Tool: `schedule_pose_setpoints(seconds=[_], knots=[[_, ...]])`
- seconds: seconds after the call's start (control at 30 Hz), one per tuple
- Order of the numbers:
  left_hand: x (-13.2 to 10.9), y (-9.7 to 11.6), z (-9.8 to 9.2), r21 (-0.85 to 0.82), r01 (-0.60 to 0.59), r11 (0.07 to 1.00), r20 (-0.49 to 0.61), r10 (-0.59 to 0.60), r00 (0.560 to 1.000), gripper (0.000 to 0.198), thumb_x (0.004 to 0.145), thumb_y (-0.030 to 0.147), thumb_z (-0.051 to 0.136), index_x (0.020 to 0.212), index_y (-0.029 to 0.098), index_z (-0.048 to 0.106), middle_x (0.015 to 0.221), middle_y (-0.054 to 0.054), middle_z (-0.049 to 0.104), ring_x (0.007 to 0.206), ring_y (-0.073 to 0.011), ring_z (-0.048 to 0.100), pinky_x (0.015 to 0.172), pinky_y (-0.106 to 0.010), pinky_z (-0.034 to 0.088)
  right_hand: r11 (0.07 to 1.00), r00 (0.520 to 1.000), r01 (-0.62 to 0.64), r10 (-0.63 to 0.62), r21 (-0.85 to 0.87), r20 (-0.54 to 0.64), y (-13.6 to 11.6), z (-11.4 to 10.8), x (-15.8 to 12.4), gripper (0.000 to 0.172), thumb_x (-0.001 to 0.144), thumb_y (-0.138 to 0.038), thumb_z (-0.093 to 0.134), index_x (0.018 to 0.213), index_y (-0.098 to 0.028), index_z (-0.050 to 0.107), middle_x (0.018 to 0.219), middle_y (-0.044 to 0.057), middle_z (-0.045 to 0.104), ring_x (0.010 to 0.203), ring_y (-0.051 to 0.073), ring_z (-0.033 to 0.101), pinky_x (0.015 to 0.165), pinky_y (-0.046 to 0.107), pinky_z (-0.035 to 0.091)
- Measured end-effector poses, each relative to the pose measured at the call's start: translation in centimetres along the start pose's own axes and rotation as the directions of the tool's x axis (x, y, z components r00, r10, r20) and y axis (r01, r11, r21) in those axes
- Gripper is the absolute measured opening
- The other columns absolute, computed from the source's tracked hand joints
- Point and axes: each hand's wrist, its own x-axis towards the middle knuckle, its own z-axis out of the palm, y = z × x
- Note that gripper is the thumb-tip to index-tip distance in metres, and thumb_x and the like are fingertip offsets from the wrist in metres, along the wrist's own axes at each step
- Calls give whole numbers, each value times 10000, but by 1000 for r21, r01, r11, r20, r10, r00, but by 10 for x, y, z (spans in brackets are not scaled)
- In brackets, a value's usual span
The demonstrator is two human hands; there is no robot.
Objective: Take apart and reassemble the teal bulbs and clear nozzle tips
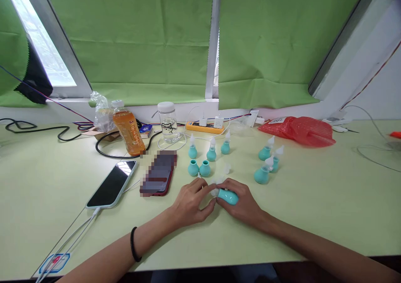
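Near the front of the table, my right hand (244,201) is closed round a teal squeeze bulb (228,197) lying on its side, its neck turned left. My left hand (194,201) pinches a clear plastic piece (214,192) against that neck; the fingers partly hide it. Just beyond stand two open teal bulbs (193,168) without tips. Behind these are three upright nasal aspirators (211,152), each a teal bulb with a clear nozzle. To the right, three more aspirators (262,174) are grouped together. A small clear part (227,168) lies beyond my right hand.
Two phones, one white-cased (112,184) with cables and one red-cased (159,173), lie left. Behind them stand an orange drink bottle (128,128) and a clear jar (168,122). A yellow power strip (204,128) and red plastic bag (297,131) lie along the back.
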Motion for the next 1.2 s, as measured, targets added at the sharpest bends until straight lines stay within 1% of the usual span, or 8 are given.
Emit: schedule_pose_setpoints(seconds=[0.2, 0.4, 0.6, 0.7, 0.83, 0.9, 1.07, 1.2], knots=[[1, 2, 3, 205, -108, 973, 44, 101, 994, 199, 827, 183, 351, 803, 167, 548, 697, -24, 514, 645, -119, 475, 467, -198, 347, 993, 994, -93, 90, 72, 56, -1, -1, 2, 150, 638, -216, 586, 787, -195, 581, 730, 16, 586, 668, 158, 554, 624, 284, 456], [0, 7, 1, 215, -232, 949, 65, 224, 973, 226, 807, 81, 337, 691, 128, 525, 634, -24, 501, 609, -121, 459, 460, -208, 362, 984, 985, -159, 153, 78, 80, -4, 0, 1, 120, 657, -232, 574, 769, -190, 583, 716, 11, 584, 660, 159, 550, 624, 290, 450], [2, -2, 5, -52, -50, 997, -39, 48, 998, 158, 800, 159, 414, 730, 144, 555, 668, -31, 523, 662, -113, 478, 552, -211, 416, 997, 996, -77, 76, 29, 46, -6, -1, -1, 150, 642, -201, 568, 791, -197, 589, 721, 18, 578, 664, 156, 540, 623, 286, 441], [1, -1, 3, 48, -79, 996, 23, 78, 997, 188, 808, 129, 370, 743, 133, 546, 676, -45, 517, 674, -131, 477, 529, -224, 422, 999, 998, -47, 47, 12, 28, -7, 0, -1, 150, 649, -204, 558, 796, -198, 585, 702, 18, 565, 645, 151, 536, 602, 279, 440], [0, 8, -3, 313, -318, 895, 191, 269, 944, 216, 786, 48, 315, 765, 83, 527, 677, -77, 497, 673, -182, 480, 434, -244, 401, 1000, 999, -30, 29, 7, 12, -8, 0, -1, 133, 658, -203, 551, 789, -196, 574, 686, 17, 550, 625, 148, 530, 579, 271, 438], [1, 12, -5, 381, -382, 842, 236, 311, 921, 216, 772, 32, 311, 744, 68, 522, 653, -80, 484, 658, -196, 483, 420, -256, 401, 1000, 1000, -21, 21, 9, 6, -8, 0, -1, 125, 659, -199, 552, 782, -195, 571, 686, 19, 548, 624, 149, 530, 578, 271, 437], [6, 16, -8, 420, -360, 833, 325, 233, 917, 201, 760, 28, 304, 758, 75, 499, 676, -82, 482, 666, -203, 481, 427, -262, 410, 1000, 1000, -26, 26, 1, 13, -6, 1, -1, 130, 652, -188, 557, 781, -182, 576, 657, 19, 532, 593, 145, 520, 561, 273, 435], [6, 12, -7, 405, -302, 863, 295, 189, 936, 192, 780, 48, 285, 772, 94, 472, 685, -73, 482, 666, -192, 472, 436, -253, 408, 992, 994, -110, 109, 59, 14, -6, 1, 0, 119, 646, -194, 569, 765, -188, 576, 691, 16, 560, 644, 155, 537, 613, 287, 446]])
